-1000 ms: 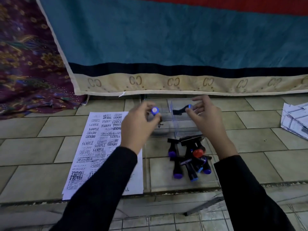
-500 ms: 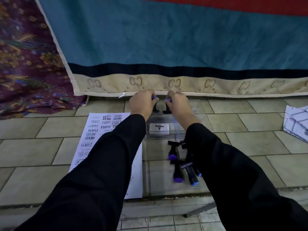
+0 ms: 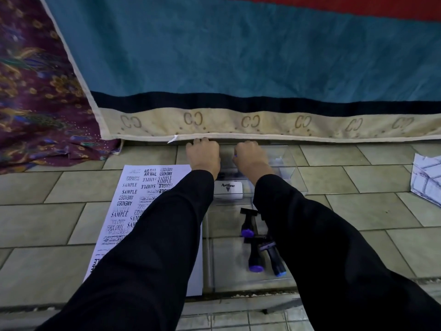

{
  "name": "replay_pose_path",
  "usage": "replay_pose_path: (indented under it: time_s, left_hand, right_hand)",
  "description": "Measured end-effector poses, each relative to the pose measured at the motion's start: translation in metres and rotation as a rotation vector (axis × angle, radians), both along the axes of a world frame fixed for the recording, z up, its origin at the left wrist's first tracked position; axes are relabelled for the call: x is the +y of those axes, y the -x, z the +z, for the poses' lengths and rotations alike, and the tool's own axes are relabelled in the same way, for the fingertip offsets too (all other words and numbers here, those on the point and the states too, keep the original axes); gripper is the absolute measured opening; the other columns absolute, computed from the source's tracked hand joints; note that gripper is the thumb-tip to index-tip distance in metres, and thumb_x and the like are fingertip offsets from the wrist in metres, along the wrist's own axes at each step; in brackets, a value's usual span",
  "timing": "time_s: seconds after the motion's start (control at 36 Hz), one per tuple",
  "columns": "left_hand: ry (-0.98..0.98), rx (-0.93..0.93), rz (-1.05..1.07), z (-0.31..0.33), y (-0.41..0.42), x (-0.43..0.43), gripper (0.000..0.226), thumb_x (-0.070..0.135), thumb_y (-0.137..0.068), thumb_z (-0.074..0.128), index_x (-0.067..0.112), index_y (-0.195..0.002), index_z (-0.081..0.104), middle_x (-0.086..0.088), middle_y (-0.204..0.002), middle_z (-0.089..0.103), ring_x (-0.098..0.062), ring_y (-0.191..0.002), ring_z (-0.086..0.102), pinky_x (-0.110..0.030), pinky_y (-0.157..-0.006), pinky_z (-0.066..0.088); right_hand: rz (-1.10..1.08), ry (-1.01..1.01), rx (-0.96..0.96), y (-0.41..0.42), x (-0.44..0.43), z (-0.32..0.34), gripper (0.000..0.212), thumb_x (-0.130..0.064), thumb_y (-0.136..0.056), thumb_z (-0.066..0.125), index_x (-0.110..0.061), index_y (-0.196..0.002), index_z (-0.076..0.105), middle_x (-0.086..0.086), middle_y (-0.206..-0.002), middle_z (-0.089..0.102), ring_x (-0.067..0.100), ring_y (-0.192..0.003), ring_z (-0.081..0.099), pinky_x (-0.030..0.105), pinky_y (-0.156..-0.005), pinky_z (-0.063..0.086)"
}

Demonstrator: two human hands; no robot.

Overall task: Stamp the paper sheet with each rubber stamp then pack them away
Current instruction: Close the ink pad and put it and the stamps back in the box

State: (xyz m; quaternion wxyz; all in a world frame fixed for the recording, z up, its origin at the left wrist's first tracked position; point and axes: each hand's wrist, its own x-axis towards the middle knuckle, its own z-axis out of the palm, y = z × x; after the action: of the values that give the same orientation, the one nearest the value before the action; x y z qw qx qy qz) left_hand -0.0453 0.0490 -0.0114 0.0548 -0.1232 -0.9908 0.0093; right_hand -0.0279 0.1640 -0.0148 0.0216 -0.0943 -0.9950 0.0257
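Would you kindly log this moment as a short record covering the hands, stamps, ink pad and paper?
left hand: fingers curled down at clear box; grip hidden
right hand: pinches purple-capped stamp at box
loose stamps: at least three, lying nearer the person
ink pad: white, at the box's near edge
paper sheet: left of box, covered in prints

Both our arms reach to the far end of the clear box [image 3: 290, 172], right by the blanket [image 3: 238, 68] hem. Our left hand [image 3: 202, 155] is curled knuckles-up and we can't tell what's under it, while our right hand [image 3: 251, 156] pinches a stamp [image 3: 235, 155], only its purple tip showing. The Artline ink pad [image 3: 228, 191] sits between our sleeves, a few stamps [image 3: 255, 256] lie loose nearer us, and the stamped sheet [image 3: 143, 194] is just left of them.
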Motion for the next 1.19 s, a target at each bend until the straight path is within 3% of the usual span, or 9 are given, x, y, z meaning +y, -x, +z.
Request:
replay_pose_path:
  time_s: [0.19,0.44,0.53,0.61,0.67,0.81,0.92,1.03,1.19]
  left_hand:
    - [0.024,0.01,-0.003,-0.004,-0.001,-0.002,0.014,0.016,-0.088,0.06,0.02,-0.1,0.066,-0.004,-0.103,0.069,-0.025,-0.105,0.057,-0.039,-0.097,0.033]
    - [-0.034,0.022,-0.056,-0.007,0.001,-0.005,0.018,0.026,-0.091,0.051,0.021,-0.094,0.068,-0.003,-0.1,0.068,-0.027,-0.109,0.053,-0.048,-0.108,0.022]
    - [-0.095,0.055,-0.074,-0.009,-0.001,-0.01,0.022,0.028,-0.091,0.05,0.022,-0.099,0.07,-0.003,-0.103,0.067,-0.029,-0.112,0.051,-0.057,-0.115,0.011]
    - [-0.242,0.097,-0.11,-0.008,-0.005,-0.014,0.025,0.03,-0.091,0.05,0.027,-0.109,0.067,0.0,-0.114,0.065,-0.026,-0.119,0.047,-0.055,-0.116,0.005]
    - [-0.344,0.107,-0.153,-0.007,-0.011,-0.017,0.027,0.03,-0.091,0.052,0.028,-0.115,0.065,0.002,-0.118,0.063,-0.024,-0.12,0.046,-0.048,-0.113,0.014]
    - [-0.58,0.08,-0.355,-0.005,-0.048,-0.019,0.025,0.02,-0.089,0.055,0.018,-0.112,0.065,-0.002,-0.109,0.064,-0.025,-0.103,0.054,-0.04,-0.084,0.044]
    - [-0.724,-0.054,-0.468,-0.01,-0.087,-0.026,0.027,0.013,-0.086,0.057,0.018,-0.113,0.06,0.004,-0.108,0.061,-0.018,-0.096,0.059,-0.036,-0.079,0.05]
    - [-0.738,-0.151,-0.528,-0.022,-0.116,-0.04,0.026,0.008,-0.083,0.058,0.019,-0.107,0.059,0.007,-0.107,0.059,-0.011,-0.095,0.057,-0.035,-0.081,0.049]
    - [-0.548,-0.312,-0.675,-0.036,-0.127,-0.053,0.061,-0.015,-0.077,0.045,0.023,-0.122,0.061,0.006,-0.11,0.052,-0.015,-0.095,0.054,-0.037,-0.077,0.049]
  right_hand:
    - [0.002,-0.048,-0.038,0.004,-0.002,-0.001,0.023,-0.01,-0.088,0.06,-0.007,-0.111,0.059,0.014,-0.114,0.061,0.03,-0.113,0.05,0.037,-0.081,0.047]
    - [0.002,-0.054,-0.067,0.002,0.0,-0.001,0.026,-0.016,-0.091,0.056,-0.009,-0.116,0.057,0.013,-0.116,0.06,0.028,-0.117,0.046,0.037,-0.082,0.046]
    - [0.021,-0.032,-0.073,0.0,0.001,0.002,0.026,-0.016,-0.092,0.056,-0.008,-0.117,0.057,0.014,-0.116,0.06,0.029,-0.117,0.046,0.039,-0.085,0.047]
    - [0.02,0.054,-0.04,-0.006,0.003,0.008,0.031,-0.011,-0.09,0.056,-0.01,-0.121,0.057,0.015,-0.119,0.059,0.03,-0.112,0.052,0.038,-0.087,0.048]
    - [0.028,0.149,0.019,-0.013,0.005,0.014,0.032,-0.007,-0.089,0.053,-0.011,-0.121,0.058,0.014,-0.118,0.06,0.029,-0.107,0.056,0.038,-0.086,0.051]
    - [0.059,0.309,0.192,-0.051,0.003,0.03,0.027,-0.012,-0.088,0.058,-0.012,-0.114,0.062,0.009,-0.107,0.066,0.025,-0.097,0.061,0.037,-0.082,0.052]
    - [0.069,0.356,0.251,-0.097,-0.006,0.038,0.016,-0.007,-0.084,0.059,-0.011,-0.099,0.063,0.008,-0.094,0.066,0.024,-0.086,0.061,0.036,-0.073,0.053]
    - [0.049,0.356,0.117,-0.145,-0.009,0.042,0.004,-0.017,-0.084,0.061,-0.016,-0.082,0.058,0.003,-0.082,0.064,0.021,-0.077,0.061,0.032,-0.065,0.051]
    - [0.045,0.226,-0.3,-0.187,-0.013,0.039,0.026,-0.038,-0.081,0.065,-0.016,-0.082,0.052,0.005,-0.087,0.06,0.021,-0.079,0.057,0.027,-0.057,0.04]
